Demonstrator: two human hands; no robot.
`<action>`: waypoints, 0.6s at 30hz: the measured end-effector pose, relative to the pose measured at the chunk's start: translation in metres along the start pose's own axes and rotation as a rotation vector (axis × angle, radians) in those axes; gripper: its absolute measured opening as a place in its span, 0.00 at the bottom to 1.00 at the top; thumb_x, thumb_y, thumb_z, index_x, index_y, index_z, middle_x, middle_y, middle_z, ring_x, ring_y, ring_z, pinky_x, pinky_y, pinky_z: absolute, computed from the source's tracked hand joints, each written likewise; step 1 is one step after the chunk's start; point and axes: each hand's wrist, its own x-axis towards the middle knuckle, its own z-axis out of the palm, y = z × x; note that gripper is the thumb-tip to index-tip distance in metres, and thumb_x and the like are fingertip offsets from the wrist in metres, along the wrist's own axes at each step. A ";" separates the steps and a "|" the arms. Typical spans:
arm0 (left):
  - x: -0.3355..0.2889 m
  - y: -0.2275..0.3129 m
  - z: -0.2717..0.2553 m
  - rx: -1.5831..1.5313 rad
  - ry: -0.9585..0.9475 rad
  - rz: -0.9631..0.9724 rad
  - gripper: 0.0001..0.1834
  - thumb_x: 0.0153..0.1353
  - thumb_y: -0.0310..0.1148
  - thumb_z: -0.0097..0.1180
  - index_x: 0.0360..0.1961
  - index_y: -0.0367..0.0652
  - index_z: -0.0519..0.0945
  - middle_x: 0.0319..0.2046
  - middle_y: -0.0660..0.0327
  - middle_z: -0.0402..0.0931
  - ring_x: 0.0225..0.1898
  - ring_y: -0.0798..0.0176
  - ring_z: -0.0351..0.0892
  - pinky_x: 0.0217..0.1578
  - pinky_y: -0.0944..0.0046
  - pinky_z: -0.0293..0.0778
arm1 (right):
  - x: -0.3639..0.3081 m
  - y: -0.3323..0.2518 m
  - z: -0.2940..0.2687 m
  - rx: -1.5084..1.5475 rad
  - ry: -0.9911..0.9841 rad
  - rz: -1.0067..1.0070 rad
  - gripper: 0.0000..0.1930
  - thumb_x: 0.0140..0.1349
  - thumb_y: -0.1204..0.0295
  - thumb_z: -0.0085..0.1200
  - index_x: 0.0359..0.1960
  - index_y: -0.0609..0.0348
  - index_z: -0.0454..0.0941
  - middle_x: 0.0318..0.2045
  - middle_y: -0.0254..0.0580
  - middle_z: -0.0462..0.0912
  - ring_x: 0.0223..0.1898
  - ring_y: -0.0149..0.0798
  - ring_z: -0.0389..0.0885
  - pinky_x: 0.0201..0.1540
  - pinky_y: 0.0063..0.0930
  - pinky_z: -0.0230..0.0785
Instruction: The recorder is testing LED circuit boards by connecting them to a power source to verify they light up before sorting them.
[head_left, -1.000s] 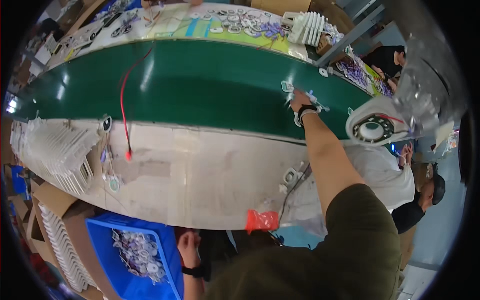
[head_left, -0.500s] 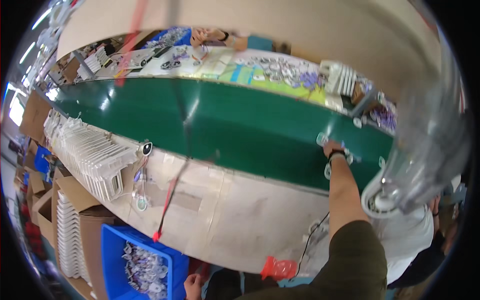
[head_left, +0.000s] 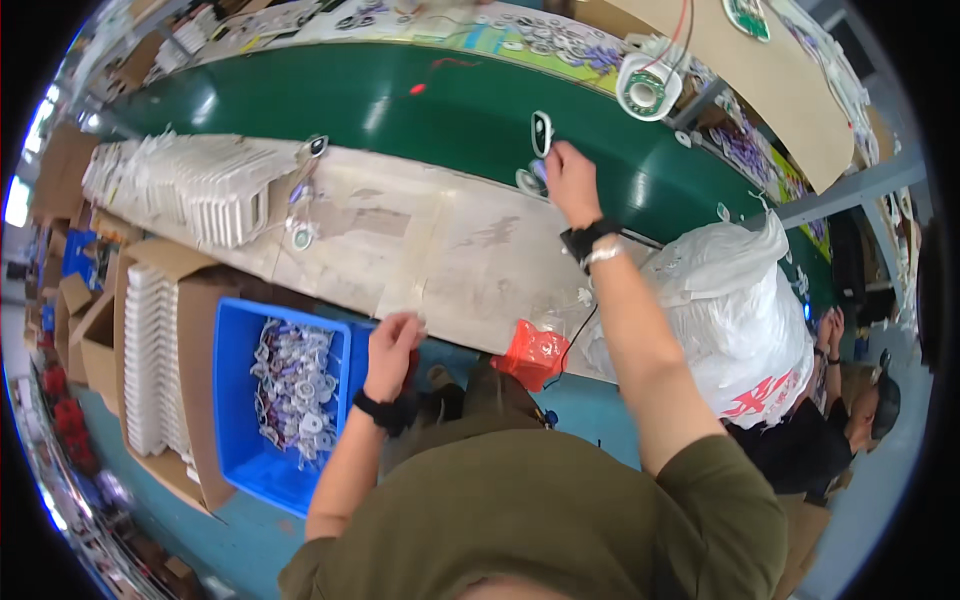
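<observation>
My right hand [head_left: 573,185] reaches over the near edge of the green conveyor belt [head_left: 420,110], fingers closed on a small white oval part with a dark face [head_left: 541,134]. Below it, a purple piece and a second white rounded part [head_left: 530,182] dangle beside the fingers; how they are joined is too small to tell. My left hand [head_left: 391,352] hovers by the bench's near edge, right of a blue bin [head_left: 228,400], with its fingers loosely apart and nothing visible in them.
White plastic frames [head_left: 210,190] stand in a row on the bench [head_left: 450,240], with a wired part [head_left: 301,235] beside them. A bulky white plastic bag [head_left: 720,300] sits right, near a red bag [head_left: 536,352]. An open carton [head_left: 180,265] holds stacked white parts. A person works far right.
My right hand has drawn back leftward from the belt, now with the oval part in it. My left hand has risen beside the bench edge. The view has tilted further down toward me.
</observation>
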 end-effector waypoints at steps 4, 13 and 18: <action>-0.007 0.066 0.004 -0.067 -0.089 0.330 0.20 0.55 0.32 0.47 0.47 0.35 0.61 0.41 0.55 0.66 0.39 0.67 0.68 0.37 0.71 0.65 | -0.071 -0.102 0.008 0.063 -0.070 -0.241 0.06 0.50 0.76 0.44 0.28 0.64 0.71 0.26 0.51 0.73 0.27 0.51 0.71 0.28 0.35 0.64; -0.038 0.092 -0.005 0.173 0.347 0.356 0.11 0.53 0.33 0.49 0.26 0.33 0.75 0.16 0.66 0.70 0.18 0.78 0.63 0.19 0.76 0.61 | -0.156 -0.169 0.045 -0.080 -0.154 -0.684 0.05 0.42 0.76 0.51 0.23 0.57 0.69 0.15 0.36 0.66 0.15 0.36 0.68 0.18 0.27 0.60; -0.037 0.076 -0.022 -0.129 0.355 0.126 0.12 0.52 0.34 0.51 0.28 0.32 0.74 0.22 0.62 0.74 0.22 0.74 0.72 0.23 0.76 0.69 | -0.162 -0.169 0.064 -0.040 -0.216 -0.664 0.05 0.43 0.76 0.51 0.22 0.57 0.68 0.15 0.35 0.65 0.17 0.36 0.68 0.21 0.28 0.60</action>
